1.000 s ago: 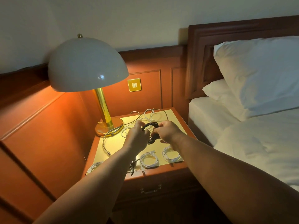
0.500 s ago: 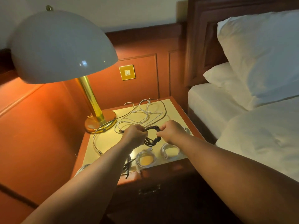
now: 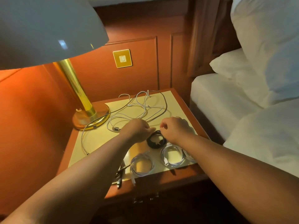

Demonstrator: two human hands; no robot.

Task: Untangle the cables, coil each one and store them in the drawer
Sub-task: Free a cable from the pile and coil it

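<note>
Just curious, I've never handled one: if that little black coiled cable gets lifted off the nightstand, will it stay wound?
Probably floppy: the black coil is thin looped cord with no tie visible, so it may spring loose. It looks light. Lying flat on the nightstand, it shouldn't roll.

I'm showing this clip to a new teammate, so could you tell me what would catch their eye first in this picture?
Likely the big white lamp glowing at upper left on its brass stem. Next, the two hands at the nightstand's middle, left hand and right hand, both at a black coil. Behind them sprawl loose white cables; near the front edge lie white coils.
</note>
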